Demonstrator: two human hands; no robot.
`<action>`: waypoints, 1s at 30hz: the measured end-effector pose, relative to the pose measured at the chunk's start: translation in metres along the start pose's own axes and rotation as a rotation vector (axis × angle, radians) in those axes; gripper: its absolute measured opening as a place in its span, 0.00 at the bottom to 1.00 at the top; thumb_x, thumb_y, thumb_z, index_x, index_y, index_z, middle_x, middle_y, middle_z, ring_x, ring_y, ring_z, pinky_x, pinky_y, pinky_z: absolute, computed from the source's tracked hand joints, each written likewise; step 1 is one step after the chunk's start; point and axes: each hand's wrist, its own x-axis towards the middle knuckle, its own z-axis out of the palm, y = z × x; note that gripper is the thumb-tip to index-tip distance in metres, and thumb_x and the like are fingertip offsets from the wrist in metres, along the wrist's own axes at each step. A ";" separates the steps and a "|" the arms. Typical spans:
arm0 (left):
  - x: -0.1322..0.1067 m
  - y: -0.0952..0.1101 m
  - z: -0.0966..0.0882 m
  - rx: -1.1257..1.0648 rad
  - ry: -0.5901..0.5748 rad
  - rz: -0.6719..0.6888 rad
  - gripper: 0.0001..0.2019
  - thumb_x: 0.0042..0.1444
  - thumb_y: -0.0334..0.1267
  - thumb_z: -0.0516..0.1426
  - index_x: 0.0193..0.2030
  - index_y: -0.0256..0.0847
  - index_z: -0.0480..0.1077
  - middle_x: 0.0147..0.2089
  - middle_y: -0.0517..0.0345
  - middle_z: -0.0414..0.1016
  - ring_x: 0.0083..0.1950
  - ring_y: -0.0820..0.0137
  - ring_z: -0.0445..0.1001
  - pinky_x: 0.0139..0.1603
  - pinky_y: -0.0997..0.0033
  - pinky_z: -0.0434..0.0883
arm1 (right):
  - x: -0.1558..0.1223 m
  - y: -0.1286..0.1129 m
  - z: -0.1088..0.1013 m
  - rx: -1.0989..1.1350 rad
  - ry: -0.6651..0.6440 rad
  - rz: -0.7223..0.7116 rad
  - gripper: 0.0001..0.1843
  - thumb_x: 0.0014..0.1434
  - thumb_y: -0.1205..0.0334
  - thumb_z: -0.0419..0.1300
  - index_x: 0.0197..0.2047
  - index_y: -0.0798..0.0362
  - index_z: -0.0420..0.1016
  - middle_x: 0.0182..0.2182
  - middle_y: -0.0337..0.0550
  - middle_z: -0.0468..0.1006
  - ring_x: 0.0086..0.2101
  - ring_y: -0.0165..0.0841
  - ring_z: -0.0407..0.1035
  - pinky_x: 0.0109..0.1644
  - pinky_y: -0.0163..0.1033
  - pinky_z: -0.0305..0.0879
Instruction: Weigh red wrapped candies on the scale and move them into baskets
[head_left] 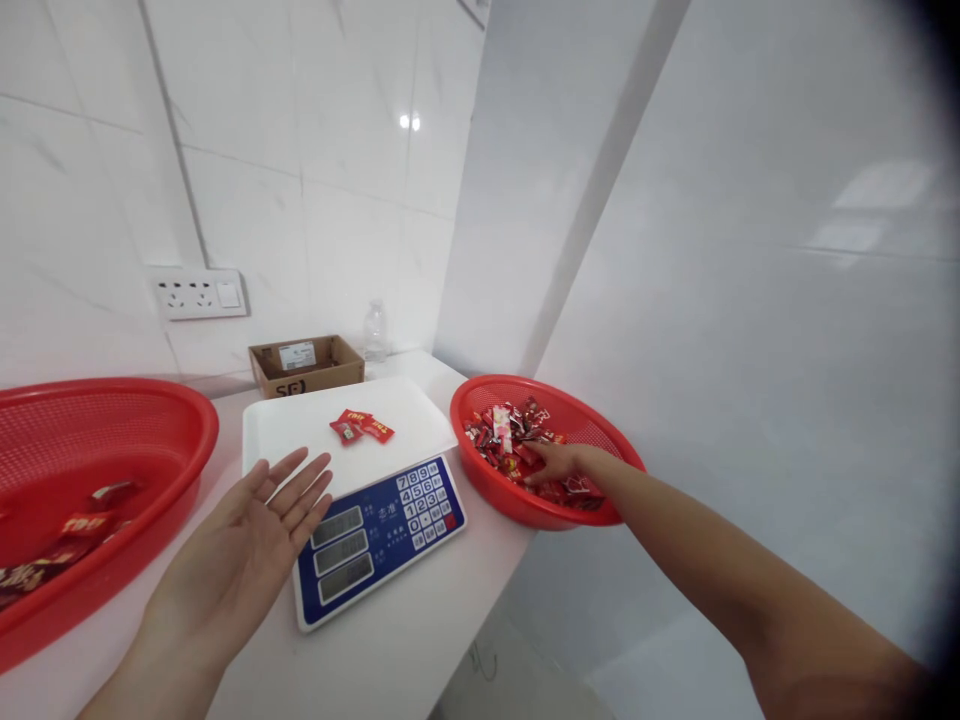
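Note:
My left hand [247, 525] is held palm up with its fingers stretched out, empty, just in front of the scale's [379, 530] blue keypad panel. Two or three small red packets [361, 428] lie on the scale's white pan [300, 425]. My right hand [559, 465] reaches into the small red basket [600, 425] on the right, fingers curled down among several red wrapped sweets [506, 435]; whether it grips one is hidden.
A large red basket [112, 430] with a few red packets [90, 520] stands at the left. A small cardboard box [304, 365] and a clear plastic bottle [375, 330] sit at the back by the tiled wall. The counter edge drops off at the right front.

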 end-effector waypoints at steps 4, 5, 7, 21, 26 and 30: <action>0.002 -0.002 -0.002 -0.007 0.004 0.005 0.16 0.62 0.38 0.45 0.52 0.37 0.66 0.55 0.41 0.69 0.54 0.61 0.70 0.57 0.56 0.65 | 0.006 -0.009 0.002 -0.024 0.060 -0.019 0.54 0.39 0.48 0.66 0.65 0.55 0.49 0.61 0.59 0.55 0.57 0.52 0.54 0.56 0.51 0.56; 0.003 -0.002 -0.002 -0.006 0.004 0.008 0.16 0.62 0.38 0.45 0.51 0.37 0.67 0.55 0.41 0.69 0.54 0.61 0.70 0.56 0.57 0.66 | 0.006 -0.011 0.002 -0.029 0.077 -0.037 0.50 0.40 0.51 0.66 0.63 0.55 0.52 0.60 0.58 0.59 0.56 0.51 0.57 0.55 0.49 0.57; 0.003 -0.002 -0.003 -0.005 0.004 0.009 0.15 0.62 0.38 0.45 0.50 0.37 0.67 0.54 0.41 0.69 0.54 0.61 0.70 0.55 0.57 0.67 | 0.005 -0.017 0.002 -0.038 0.115 -0.074 0.39 0.42 0.58 0.65 0.58 0.54 0.62 0.54 0.55 0.67 0.51 0.49 0.64 0.52 0.47 0.61; 0.003 -0.001 -0.002 -0.006 0.013 0.018 0.14 0.60 0.33 0.45 0.45 0.36 0.69 0.53 0.41 0.71 0.52 0.60 0.71 0.51 0.59 0.70 | 0.001 -0.038 -0.035 0.131 0.135 -0.182 0.16 0.56 0.61 0.52 0.46 0.53 0.73 0.45 0.48 0.76 0.39 0.38 0.73 0.35 0.37 0.70; 0.000 0.000 0.001 -0.005 0.022 0.003 0.13 0.60 0.33 0.45 0.46 0.36 0.68 0.52 0.41 0.71 0.52 0.61 0.71 0.54 0.58 0.68 | 0.015 -0.068 -0.022 0.146 0.173 -0.282 0.32 0.49 0.58 0.60 0.59 0.51 0.61 0.52 0.49 0.71 0.46 0.39 0.69 0.46 0.40 0.67; -0.001 -0.001 -0.001 -0.005 0.008 0.005 0.13 0.59 0.32 0.46 0.47 0.36 0.68 0.53 0.42 0.71 0.53 0.61 0.71 0.55 0.57 0.67 | 0.031 -0.084 -0.009 0.091 0.222 -0.301 0.41 0.39 0.61 0.67 0.58 0.50 0.62 0.48 0.49 0.75 0.43 0.41 0.71 0.46 0.41 0.67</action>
